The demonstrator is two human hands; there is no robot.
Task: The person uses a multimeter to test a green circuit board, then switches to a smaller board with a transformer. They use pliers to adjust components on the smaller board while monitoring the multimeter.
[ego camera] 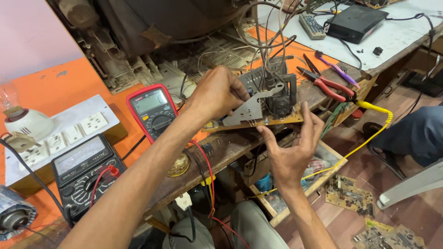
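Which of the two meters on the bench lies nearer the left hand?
The red-cased digital multimeter, just beside the left hand; the black analogue meter sits farther left.

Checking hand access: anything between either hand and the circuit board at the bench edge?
Nothing visible. Left hand grips the circuit board's metal bracket; right hand touches the board from below. Wires run up from it.
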